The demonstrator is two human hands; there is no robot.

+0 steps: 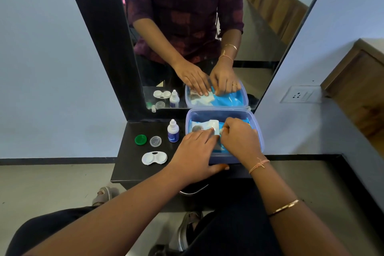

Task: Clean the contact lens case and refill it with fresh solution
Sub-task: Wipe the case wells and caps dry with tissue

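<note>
It seems the cleaning has not yet been started: something is being got out of the see-through blue plastic box (258, 131). A flat white paper packet (212, 124) inside it is pressed down by the left hand (194, 149), fingers straight. A small white bit (222, 130) is pinched by the curled fingers of the right hand (239, 139) (what it is cannot be told).

The white two-cup lens case (154, 158) lies untouched on the black shelf (127, 166). Near it are a round green cap (140, 139), a round clear cap (155, 141) and a small white dropper bottle with a blue label (173, 131).

Next, the packet would likely need to be opened gently and brought to the case.

Behind the shelf, a tall mirror (270, 27) is set between pale blue walls. A white wall socket (299, 94) is seen on the right.
</note>
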